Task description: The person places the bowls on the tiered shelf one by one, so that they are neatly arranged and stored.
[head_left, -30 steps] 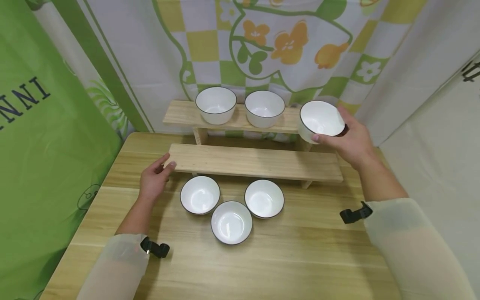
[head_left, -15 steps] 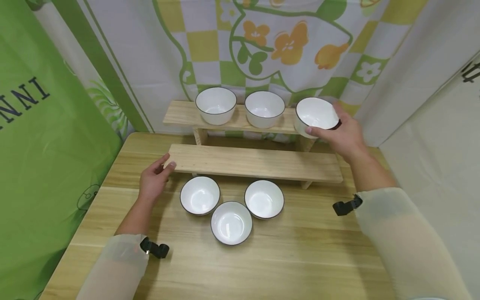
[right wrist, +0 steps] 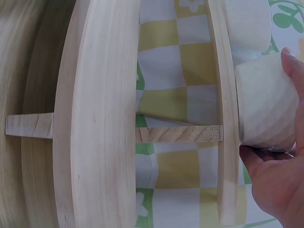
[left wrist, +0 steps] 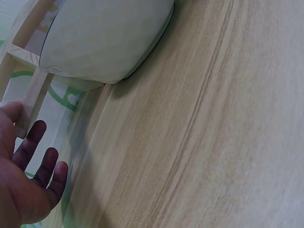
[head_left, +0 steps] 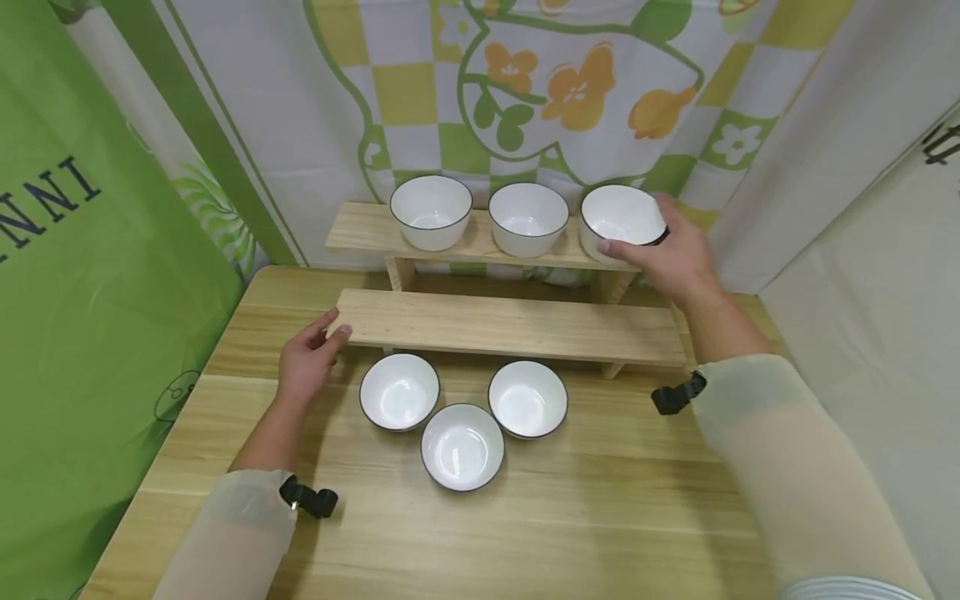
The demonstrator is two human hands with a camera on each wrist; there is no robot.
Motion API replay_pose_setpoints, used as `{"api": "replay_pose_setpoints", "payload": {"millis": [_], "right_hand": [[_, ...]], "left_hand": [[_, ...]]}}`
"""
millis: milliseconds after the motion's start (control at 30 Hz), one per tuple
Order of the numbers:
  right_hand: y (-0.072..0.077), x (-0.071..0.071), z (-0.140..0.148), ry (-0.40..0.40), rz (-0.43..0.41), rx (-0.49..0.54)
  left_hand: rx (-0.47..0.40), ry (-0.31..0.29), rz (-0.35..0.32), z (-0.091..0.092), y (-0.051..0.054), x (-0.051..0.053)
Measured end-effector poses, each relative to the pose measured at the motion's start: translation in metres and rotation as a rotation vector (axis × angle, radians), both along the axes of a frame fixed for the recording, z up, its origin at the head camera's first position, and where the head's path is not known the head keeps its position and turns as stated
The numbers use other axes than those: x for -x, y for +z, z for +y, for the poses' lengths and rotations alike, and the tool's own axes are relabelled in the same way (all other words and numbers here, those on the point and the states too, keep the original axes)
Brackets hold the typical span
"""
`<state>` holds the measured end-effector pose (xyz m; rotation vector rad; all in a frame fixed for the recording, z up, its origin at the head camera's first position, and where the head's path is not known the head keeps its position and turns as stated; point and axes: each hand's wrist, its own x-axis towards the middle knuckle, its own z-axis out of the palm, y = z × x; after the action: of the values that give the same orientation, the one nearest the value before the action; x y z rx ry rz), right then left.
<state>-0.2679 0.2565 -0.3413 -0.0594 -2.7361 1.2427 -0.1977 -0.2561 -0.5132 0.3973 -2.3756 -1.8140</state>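
My right hand [head_left: 678, 258] grips a white, dark-rimmed bowl [head_left: 621, 215] at the right end of the two-tier wooden stand's upper board [head_left: 360, 229]. Its thumb lies on the front and its fingers go round the right side. In the right wrist view, the faceted bowl [right wrist: 266, 104] appears to sit against the board [right wrist: 228, 190]. My left hand [head_left: 306, 358] pinches the left end of the lower board [head_left: 510, 327] between thumb and fingers. Two like bowls, one left [head_left: 431, 215] and one in the middle [head_left: 528, 221], stand upright on the upper board.
Three more bowls stand on the wooden table before the stand: left [head_left: 400, 392], right [head_left: 528, 398] and front [head_left: 462, 447]. A ridged white round thing [head_left: 851, 588] shows at the bottom right edge. A patterned curtain [head_left: 420, 92] hangs close behind the stand.
My right hand has carried its bowl left and back onto the upper board, beside the middle bowl. The left hand has stayed at the lower board's end.
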Motion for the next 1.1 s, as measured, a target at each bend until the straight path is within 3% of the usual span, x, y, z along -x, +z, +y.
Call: {"api": "replay_pose_setpoints", "payload": {"millis": [667,1100], "right_hand": [[-0.0042,0.0075,-0.0041,-0.032,-0.035,0.041],[-0.0059,0.0058,-0.0017,0.026,-0.032,0.048]], "left_hand": [[-0.003,-0.003,0.005,0.0008,0.0037,-0.0019],[0.023,-0.01,-0.002,-0.0018,0.001,-0.0011]]}}
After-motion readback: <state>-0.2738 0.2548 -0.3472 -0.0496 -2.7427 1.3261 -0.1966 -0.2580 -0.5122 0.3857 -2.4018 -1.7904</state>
